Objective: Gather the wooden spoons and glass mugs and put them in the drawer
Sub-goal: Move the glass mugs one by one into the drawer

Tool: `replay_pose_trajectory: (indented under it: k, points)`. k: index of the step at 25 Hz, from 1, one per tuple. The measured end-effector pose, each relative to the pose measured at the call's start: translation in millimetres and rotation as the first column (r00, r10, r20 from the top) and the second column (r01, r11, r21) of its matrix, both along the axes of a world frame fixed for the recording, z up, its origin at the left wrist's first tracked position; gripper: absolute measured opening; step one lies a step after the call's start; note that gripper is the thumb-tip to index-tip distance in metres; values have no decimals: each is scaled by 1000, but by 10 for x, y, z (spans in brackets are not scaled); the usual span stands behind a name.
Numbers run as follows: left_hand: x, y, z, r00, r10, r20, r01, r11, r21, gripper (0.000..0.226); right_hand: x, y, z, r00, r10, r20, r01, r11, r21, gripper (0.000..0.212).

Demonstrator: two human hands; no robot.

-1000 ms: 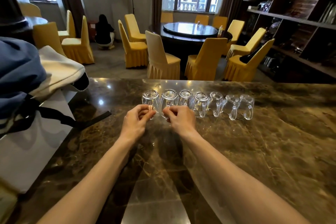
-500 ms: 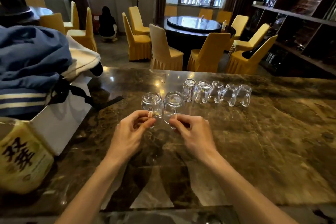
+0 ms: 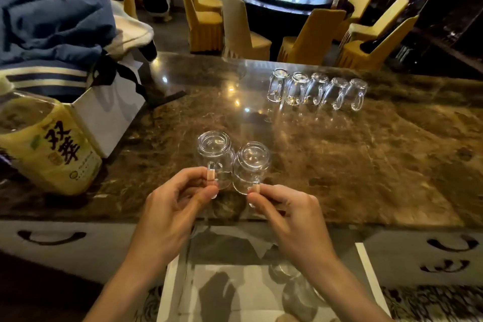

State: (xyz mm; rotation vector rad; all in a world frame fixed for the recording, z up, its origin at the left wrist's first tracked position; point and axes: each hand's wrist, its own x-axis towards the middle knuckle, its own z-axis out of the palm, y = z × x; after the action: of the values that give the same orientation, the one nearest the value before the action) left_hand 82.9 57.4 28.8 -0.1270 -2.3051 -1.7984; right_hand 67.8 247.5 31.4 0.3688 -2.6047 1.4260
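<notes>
Each grip pinches a mug handle; drawer contents partly hidden

Bare desk spreads along the near edge rightward; a yellow bottle and white bag crowd the left edge, five mugs line the far edge.

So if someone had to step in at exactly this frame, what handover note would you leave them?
Left hand: pinching the handle of one upside-down glass mug.
Right hand: pinching the handle of a second upside-down mug. Both mugs are near the counter's front edge, side by side.
Five more mugs stand inverted in a row further back on the marble counter.
The open drawer is directly below the hands; something glassy seems to lie inside, but it is too blurred to tell.
No wooden spoons in view.
Left: put these two mugs in the drawer, fetch the other five, find the spoons.
</notes>
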Motion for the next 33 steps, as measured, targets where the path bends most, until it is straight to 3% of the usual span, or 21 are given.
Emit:
replay_pose_trajectory:
  k: [11, 15, 19, 22, 28, 33]
  points:
    - [1023, 64, -552, 961, -54, 272, 38, 997, 63, 20, 984, 192, -658, 995, 62, 81, -62, 998, -2, 11]
    - [1142, 83, -790, 923, -84, 374, 87, 996, 10, 9, 1152, 206, -965, 966, 73, 247, -80, 997, 20, 7]
    - [1039, 124, -1066, 875, -65, 479, 152, 978, -145, 14, 1080, 212, -1278, 900, 42, 434, -74, 996, 56, 13]
    - [882, 176, -1247, 865, -23, 502, 162, 958, -236, 16, 958, 180, -1445, 843, 39, 536, -37, 999, -15, 13]
    - [657, 288, -1516, 847, 54, 529, 83, 969, -232, 20, 621, 146, -1696, 830, 32, 557, -62, 997, 35, 11]
    - [595, 326, -1723, 830, 151, 537, -29, 973, -228, 7, 403, 14, -1801, 838, 26, 545, -9, 999, -34, 10]
